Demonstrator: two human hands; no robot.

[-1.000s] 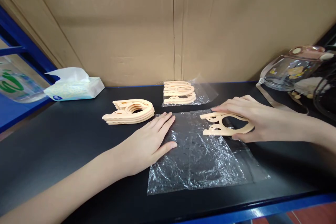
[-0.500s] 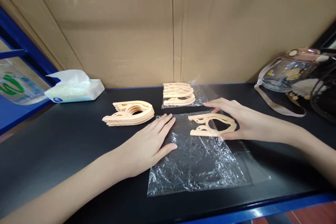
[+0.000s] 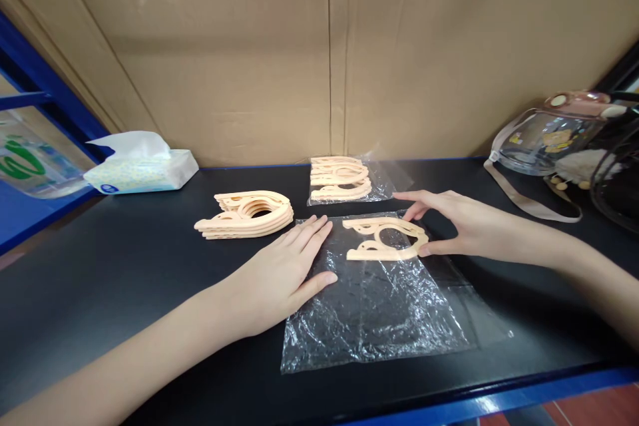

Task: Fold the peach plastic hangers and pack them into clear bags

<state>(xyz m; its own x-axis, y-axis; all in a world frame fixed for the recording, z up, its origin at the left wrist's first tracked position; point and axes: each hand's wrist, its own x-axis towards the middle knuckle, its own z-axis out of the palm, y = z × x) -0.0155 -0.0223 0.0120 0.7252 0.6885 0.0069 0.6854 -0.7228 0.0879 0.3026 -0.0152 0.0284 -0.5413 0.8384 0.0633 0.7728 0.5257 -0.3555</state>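
While the left hand lies flat and open, pinning the near-left edge of the clear plastic bag to the black table, the right hand pinches a peach folded plastic hanger at its right end, thumb below and fingers spread above. Judging by this, bagging is under way, the hanger lying at the bag's far end; sliding it further in calls for a steady leftward push with the bag kept pinned.

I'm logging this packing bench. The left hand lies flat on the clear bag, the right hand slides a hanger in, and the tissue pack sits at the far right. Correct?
Not quite: in the head view the tissue pack sits at the far left. The left hand does lie flat on the clear bag, and the right hand holds the hanger.
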